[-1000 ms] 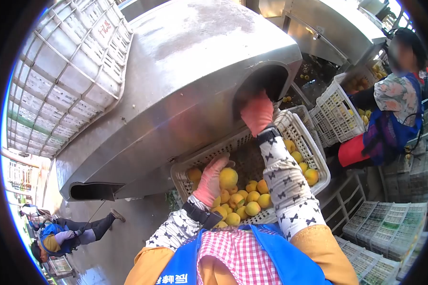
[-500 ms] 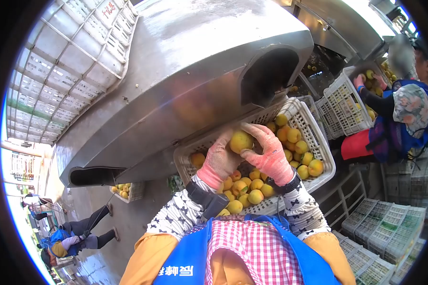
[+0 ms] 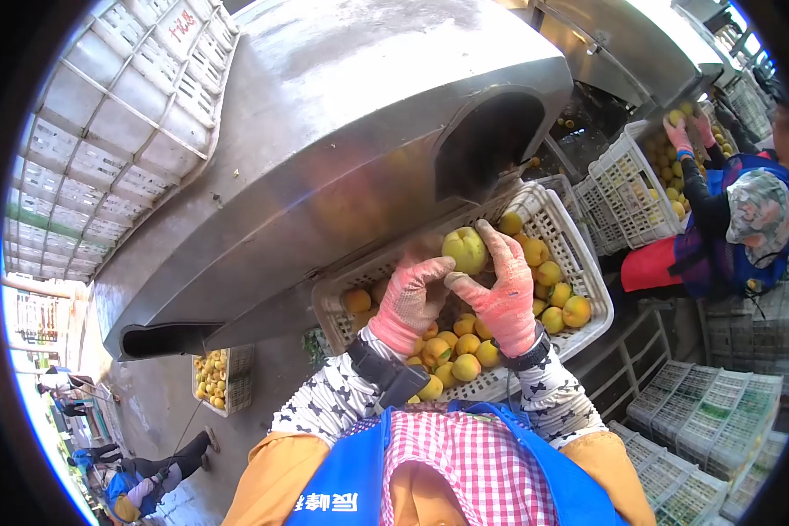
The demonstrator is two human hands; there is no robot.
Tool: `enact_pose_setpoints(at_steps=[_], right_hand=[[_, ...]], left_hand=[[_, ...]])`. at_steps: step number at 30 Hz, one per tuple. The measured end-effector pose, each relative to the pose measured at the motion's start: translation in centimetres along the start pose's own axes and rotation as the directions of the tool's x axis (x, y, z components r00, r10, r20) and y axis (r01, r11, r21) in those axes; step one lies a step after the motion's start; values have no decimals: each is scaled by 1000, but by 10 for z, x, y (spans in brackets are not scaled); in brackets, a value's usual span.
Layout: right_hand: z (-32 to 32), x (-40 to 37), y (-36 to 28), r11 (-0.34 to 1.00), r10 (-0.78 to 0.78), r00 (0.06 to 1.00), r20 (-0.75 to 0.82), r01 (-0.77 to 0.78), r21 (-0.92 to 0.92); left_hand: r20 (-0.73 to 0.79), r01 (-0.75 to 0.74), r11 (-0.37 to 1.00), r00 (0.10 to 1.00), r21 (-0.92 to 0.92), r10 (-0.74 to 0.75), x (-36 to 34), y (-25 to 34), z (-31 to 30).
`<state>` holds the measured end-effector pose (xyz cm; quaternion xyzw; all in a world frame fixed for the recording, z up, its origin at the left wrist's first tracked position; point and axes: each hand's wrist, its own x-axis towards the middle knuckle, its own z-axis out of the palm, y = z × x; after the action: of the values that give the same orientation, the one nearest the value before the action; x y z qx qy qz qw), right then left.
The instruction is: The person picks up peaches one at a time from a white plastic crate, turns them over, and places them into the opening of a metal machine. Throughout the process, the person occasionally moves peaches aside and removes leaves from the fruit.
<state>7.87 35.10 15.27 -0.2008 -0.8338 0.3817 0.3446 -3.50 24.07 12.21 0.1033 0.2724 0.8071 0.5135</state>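
Observation:
My two hands wear pink knitted gloves. Both are raised over a white plastic crate (image 3: 579,326) that holds several yellow-orange peaches. A single yellow-green peach (image 3: 465,249) is pinched between them: my left hand (image 3: 410,298) touches its left underside, and my right hand (image 3: 502,289) wraps its right side with fingers spread. The crate sits under a dark chute opening (image 3: 486,140) in a large stainless steel machine (image 3: 324,131).
A co-worker in a blue apron (image 3: 745,228) at the right reaches into another white crate of peaches (image 3: 627,188). Stacked empty crates (image 3: 719,430) stand at lower right. A smaller crate of peaches (image 3: 215,379) sits on the floor at left, near another person (image 3: 136,486).
A second ago my right hand was up at the chute opening and my left held a peach low in the crate. Now both hands meet on one peach, lifted slightly higher.

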Motion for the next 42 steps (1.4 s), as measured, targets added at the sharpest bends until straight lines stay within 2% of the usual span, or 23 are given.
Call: enact_pose_setpoints(at_steps=[4, 6, 8, 10, 11, 13, 14, 15, 16, 18, 20, 22, 24, 26, 28, 32, 34, 36, 37, 38, 40, 41, 42], right_hand=[[10, 20, 6, 991, -6, 996, -86, -5, -133], [14, 41, 20, 990, -18, 991, -132, -1, -138], [24, 67, 46, 961, -57, 987, -147, 14, -276], [38, 100, 65, 914, -52, 991, -123, -2, -405], [50, 115, 70, 895, 13, 995, -95, -54, -443], [64, 135, 78, 871, -138, 982, -128, 59, -487], [51, 142, 74, 865, -236, 962, -137, 143, -481], [33, 148, 64, 962, -83, 994, -74, 61, -266], [17, 145, 56, 960, -61, 996, -58, 43, -277], [-13, 126, 39, 996, -85, 990, -111, 82, -32], [-27, 86, 46, 980, 168, 986, 16, -168, 101], [-27, 35, 67, 903, 419, 855, 305, -427, -44], [-30, -15, 102, 887, 453, 721, 524, -308, -343], [-36, -33, 104, 730, 648, 414, 639, -99, -676], [-41, -43, 96, 614, 769, 221, 600, 9, -790], [-33, -69, 104, 595, 771, 205, 603, 108, -796], [-17, -66, 107, 573, 804, 121, 582, 103, -813], [-5, -64, 116, 690, 718, -135, 683, 277, -669], [-4, -53, 116, 713, 698, -195, 689, 269, -647], [-7, -49, 117, 714, 698, -193, 690, 266, -648], [-28, -43, 124, 743, 669, -1, 743, -44, -668], [-43, -41, 123, 831, 552, 238, 799, -236, -503], [-58, -36, 121, 845, 494, 349, 797, -409, -344]], left_hand=[[-25, -62, 997, 998, 39, 63, 15, -10, -7], [-26, -27, 980, 999, -199, 22, 24, -4, -5], [-111, -39, 993, 993, -113, 27, 26, -21, -41], [-321, 107, 911, 947, 399, 29, 16, -27, -62], [-238, 85, 830, 970, 551, 58, 11, -52, -115], [-523, 560, 415, 826, 717, -210, 5, -41, -105], [-411, 434, 134, 895, 891, -173, 9, -46, -124], [-270, 243, -154, 945, 958, -185, 8, -54, -145], [-279, 254, -139, 938, 957, -207, 12, -61, -158], [-305, -100, -617, 801, 781, -515, 22, -75, -177], [-341, -110, -584, 719, 804, -605, 24, -91, -182], [-302, -87, -495, 697, 865, -650, 26, -107, -173], [-271, 9, -397, 744, 918, -610, 34, -142, -179], [-252, 100, -286, 786, 953, -564, 42, -163, -171], [-323, 344, -103, 680, 933, -659, 48, -170, -157], [-371, 225, -295, 551, 929, -748, 51, -185, -142], [-354, 237, -267, 512, 934, -783, 62, -186, -148], [-215, 425, 2, 462, 905, -860, 67, -201, -168], [-169, 495, 105, 477, 862, -862, 63, -210, -176], [-171, 494, 101, 476, 864, -862, 56, -214, -182], [-44, 740, 342, 447, 579, -893, 43, -219, -192], [-133, 763, 269, 419, 588, -898, 46, -202, -178], [-125, 758, 277, 424, 591, -897, 46, -192, -168]])
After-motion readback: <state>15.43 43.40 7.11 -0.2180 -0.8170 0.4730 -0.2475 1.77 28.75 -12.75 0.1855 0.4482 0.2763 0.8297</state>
